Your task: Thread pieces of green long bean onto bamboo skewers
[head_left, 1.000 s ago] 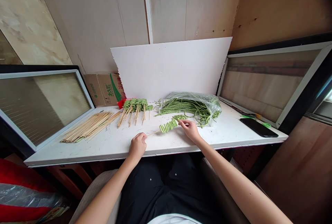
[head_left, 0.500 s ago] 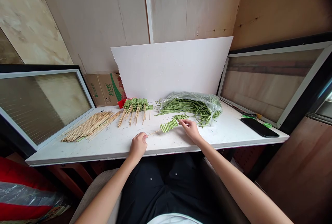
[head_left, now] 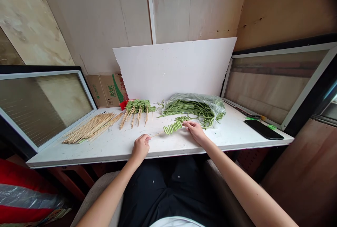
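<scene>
My left hand (head_left: 141, 146) is closed around the bare end of a wooden skewer (head_left: 157, 134) just above the front of the table. Along the skewer's far part runs a green long bean (head_left: 172, 127), threaded in tight zigzag folds. At the far end of these folds, my right hand (head_left: 195, 131) pinches the bean with thumb and fingertips; the skewer's tip is hidden there. Just behind lies a small heap of cut green bean bits (head_left: 182, 118). A clear plastic bag (head_left: 218, 103) full of long beans (head_left: 184, 107) rests beyond my right hand.
Filled bean skewers (head_left: 138, 106) are stacked at the back left, beside bare wooden skewers (head_left: 92, 127). A cardboard box (head_left: 105, 88) and a white board (head_left: 173, 69) stand behind. A black phone (head_left: 264, 129) lies on the right of the white table (head_left: 110, 149). Framed panels flank both sides.
Both hands and the skewer with its folded bean have shifted very slightly to the right. The grip of each hand looks the same.
</scene>
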Tool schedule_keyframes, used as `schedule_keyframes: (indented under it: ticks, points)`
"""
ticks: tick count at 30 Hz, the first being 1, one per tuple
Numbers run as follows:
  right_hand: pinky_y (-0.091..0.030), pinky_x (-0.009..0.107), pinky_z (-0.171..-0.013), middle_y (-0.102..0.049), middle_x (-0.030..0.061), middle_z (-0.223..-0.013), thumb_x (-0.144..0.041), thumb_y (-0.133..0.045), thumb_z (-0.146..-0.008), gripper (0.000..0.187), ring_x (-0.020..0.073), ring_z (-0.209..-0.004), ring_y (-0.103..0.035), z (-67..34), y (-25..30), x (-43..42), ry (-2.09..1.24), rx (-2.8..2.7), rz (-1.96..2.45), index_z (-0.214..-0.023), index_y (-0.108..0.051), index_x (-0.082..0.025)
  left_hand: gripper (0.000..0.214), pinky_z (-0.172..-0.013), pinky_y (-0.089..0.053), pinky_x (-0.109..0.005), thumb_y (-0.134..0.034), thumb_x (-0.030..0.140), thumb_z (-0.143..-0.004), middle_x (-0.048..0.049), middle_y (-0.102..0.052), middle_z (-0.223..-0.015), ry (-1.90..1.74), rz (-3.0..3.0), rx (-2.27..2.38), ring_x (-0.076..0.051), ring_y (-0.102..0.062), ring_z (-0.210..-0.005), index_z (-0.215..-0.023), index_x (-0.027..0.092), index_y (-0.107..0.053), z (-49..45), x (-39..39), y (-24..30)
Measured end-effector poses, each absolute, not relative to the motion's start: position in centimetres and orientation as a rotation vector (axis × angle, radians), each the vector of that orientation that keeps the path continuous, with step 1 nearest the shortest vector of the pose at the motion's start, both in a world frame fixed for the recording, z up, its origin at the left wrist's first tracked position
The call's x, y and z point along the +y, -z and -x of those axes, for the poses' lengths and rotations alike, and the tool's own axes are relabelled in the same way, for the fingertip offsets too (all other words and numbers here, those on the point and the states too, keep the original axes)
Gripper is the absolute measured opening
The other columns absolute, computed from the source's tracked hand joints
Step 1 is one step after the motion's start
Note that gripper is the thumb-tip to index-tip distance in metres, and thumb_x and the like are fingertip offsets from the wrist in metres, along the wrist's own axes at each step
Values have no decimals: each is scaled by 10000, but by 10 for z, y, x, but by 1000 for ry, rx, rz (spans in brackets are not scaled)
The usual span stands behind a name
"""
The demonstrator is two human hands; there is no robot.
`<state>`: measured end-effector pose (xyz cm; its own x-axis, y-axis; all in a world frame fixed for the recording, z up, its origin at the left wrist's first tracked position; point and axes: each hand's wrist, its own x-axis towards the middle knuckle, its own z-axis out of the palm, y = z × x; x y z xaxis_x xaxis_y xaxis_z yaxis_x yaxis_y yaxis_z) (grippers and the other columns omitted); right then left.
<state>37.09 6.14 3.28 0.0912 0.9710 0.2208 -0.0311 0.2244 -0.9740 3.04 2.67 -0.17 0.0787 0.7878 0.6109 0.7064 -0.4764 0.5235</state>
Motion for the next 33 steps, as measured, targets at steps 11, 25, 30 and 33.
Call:
schedule_keyframes:
  ticks: [11, 25, 30, 33]
  points:
    - [-489, 337, -808, -795, 97, -1003, -689, -832, -746, 509, 260, -960, -685, -368, -40, 54, -997, -1244, 1034, -907, -813, -207, 274, -733, -533, -283, -476, 38, -846, -50, -750, -830, -1340, -2260, 1523, -205, -711, -803, -824, 219, -681, -29, 29, 2]
    - [-476, 326, -796, -785, 88, -937, -682, -810, -764, 506, 224, -850, -651, -365, -43, 49, -953, -1284, 1050, -876, -803, -188, 239, -676, -482, -263, -479, 81, -881, -30, -683, -726, -1325, -2282, 1501, -182, -641, -696, -769, 213, -644, -31, 26, -5]
    - [-463, 312, -819, -774, 65, -927, -637, -831, -767, 472, 208, -858, -645, -363, -43, 47, -959, -1288, 1051, -893, -801, -183, 239, -703, -479, -266, -479, 65, -876, -35, -702, -764, -1309, -2272, 1503, -181, -653, -730, -773, 203, -644, -32, 27, -5]
    - [-452, 305, -779, -751, 52, -879, -640, -805, -791, 460, 194, -808, -619, -362, -45, 45, -963, -1299, 1040, -876, -787, -188, 240, -714, -482, -266, -477, 61, -879, -37, -709, -780, -1297, -2270, 1490, -183, -664, -752, -792, 201, -651, -32, 27, -5]
